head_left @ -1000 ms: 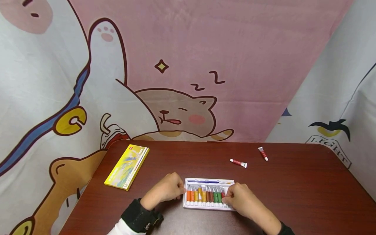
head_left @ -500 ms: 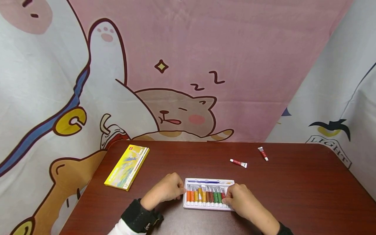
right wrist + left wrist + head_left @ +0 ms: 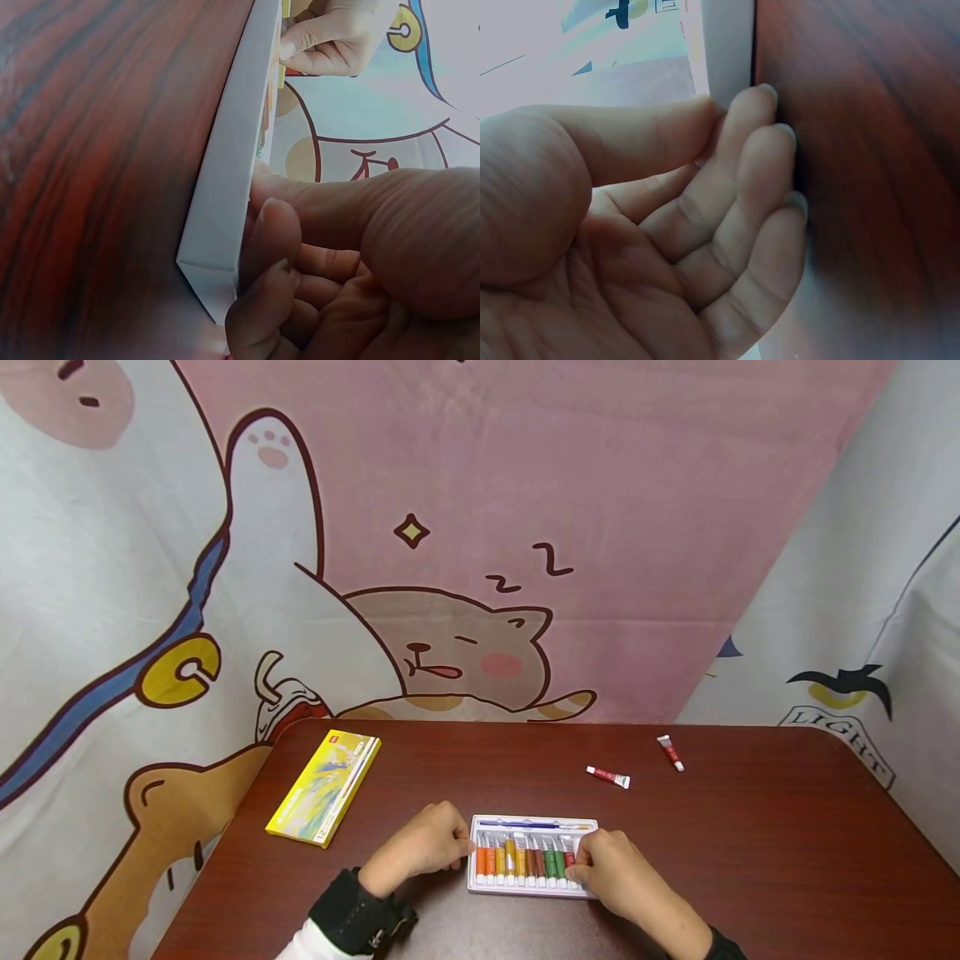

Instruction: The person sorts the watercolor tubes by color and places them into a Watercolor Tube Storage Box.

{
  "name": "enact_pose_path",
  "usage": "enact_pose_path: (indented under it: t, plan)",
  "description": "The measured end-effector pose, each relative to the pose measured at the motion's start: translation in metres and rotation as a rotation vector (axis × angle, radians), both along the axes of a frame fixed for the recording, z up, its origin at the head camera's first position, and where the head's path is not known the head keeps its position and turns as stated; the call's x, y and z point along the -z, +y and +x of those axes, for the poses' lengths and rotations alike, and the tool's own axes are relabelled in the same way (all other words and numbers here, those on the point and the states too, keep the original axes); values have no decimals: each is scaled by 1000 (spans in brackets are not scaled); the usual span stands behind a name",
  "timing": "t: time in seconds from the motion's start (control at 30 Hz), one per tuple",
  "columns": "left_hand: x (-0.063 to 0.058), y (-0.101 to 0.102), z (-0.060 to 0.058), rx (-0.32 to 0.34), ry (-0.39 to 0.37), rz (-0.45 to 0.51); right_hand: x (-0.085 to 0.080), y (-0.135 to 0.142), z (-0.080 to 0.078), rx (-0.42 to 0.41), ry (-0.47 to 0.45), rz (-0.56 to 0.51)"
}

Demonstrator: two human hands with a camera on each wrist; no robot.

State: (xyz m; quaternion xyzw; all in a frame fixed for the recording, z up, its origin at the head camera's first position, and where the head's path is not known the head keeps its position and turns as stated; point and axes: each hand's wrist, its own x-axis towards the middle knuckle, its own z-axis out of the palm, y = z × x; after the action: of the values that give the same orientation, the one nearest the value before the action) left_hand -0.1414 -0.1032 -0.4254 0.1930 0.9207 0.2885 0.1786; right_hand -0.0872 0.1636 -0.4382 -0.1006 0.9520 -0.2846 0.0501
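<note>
A white tray lies flat on the table in the head view, holding a row of paint tubes and a blue paintbrush along its far side. My left hand pinches the tray's left end between thumb and fingers. At the opposite end, my right hand grips the tray, its thumb over a red tube that it partly hides. Both wrist views show fingertips against the white tray wall; in the right wrist view the tray's side runs along the table.
A yellow box lies at the table's far left. Two loose red paint tubes lie beyond the tray to the right, the farther tube close to the back edge. Behind the table hangs a printed cartoon cloth.
</note>
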Motion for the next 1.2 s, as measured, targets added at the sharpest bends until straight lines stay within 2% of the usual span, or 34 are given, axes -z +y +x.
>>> enact_pose_path:
  t: [0.27, 0.6, 0.87, 0.97, 1.1, 1.2]
  plan:
    - [-1, 1, 0, -2, -4, 4, 0, 0, 1, 5, 8, -10]
    - [0, -3, 0, -17, -36, 13, 0, 1, -4, -32, 51, -11]
    - [0, -2, 0, -24, -39, 8, -12, 3, -3, -12, 50, 52]
    - [0, -2, 0, -20, -41, 13, -15, 10, -8, -2, 174, 103]
    - [1, -1, -1, -10, -35, 22, -13, 27, -21, -42, 386, 157]
    - [1, -1, -1, -10, -37, 28, -10, 43, -34, -78, 456, 177]
